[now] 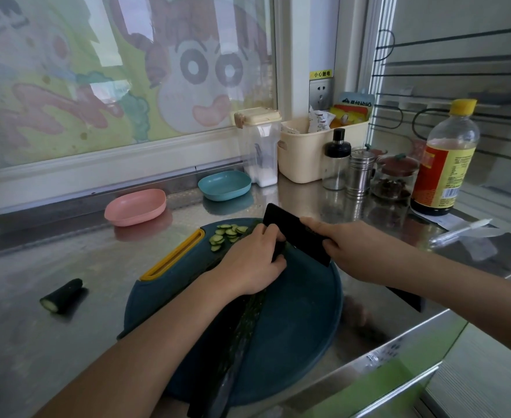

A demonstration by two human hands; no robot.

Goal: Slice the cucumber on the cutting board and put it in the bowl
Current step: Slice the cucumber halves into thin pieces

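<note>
A long dark green cucumber (245, 324) lies lengthwise on the round dark teal cutting board (302, 327). My left hand (251, 260) presses down on its far end. My right hand (360, 248) grips a black cleaver (293, 230), whose blade stands right beside my left fingers at the cucumber's far end. Several thin cucumber slices (227, 232) lie in a pile at the board's far edge. A pink bowl (135, 207) and a blue bowl (224, 185) sit on the counter beyond the board.
A cut cucumber stub (62, 295) lies on the steel counter at the left. At the back right stand a salt container (260, 146), a cream basket (308, 149), small jars (360, 173) and a sauce bottle (444, 158). A pen (462, 230) lies at the right. The counter edge runs near the right.
</note>
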